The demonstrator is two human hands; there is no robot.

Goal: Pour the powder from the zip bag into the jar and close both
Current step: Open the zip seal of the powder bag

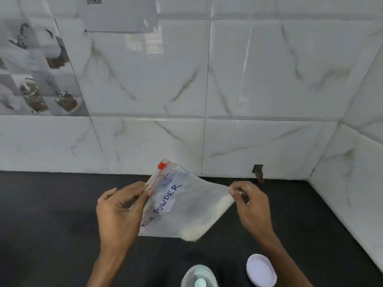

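Observation:
A clear zip bag [186, 206] labelled "MILK POWDER" hangs sideways above the black counter, its red slider at the upper left. White powder sits along its lower right edge. My left hand [120, 212] pinches the bag's zip end. My right hand [251, 206] pinches the opposite corner. The open jar [200, 276] stands at the bottom edge below the bag, only partly in view. Its white lid [261, 270] lies on the counter just right of it.
The black counter [51, 224] runs to a white marble-tiled wall [248, 79] at the back and on the right. A small hole [258, 171] breaks the tile at counter level.

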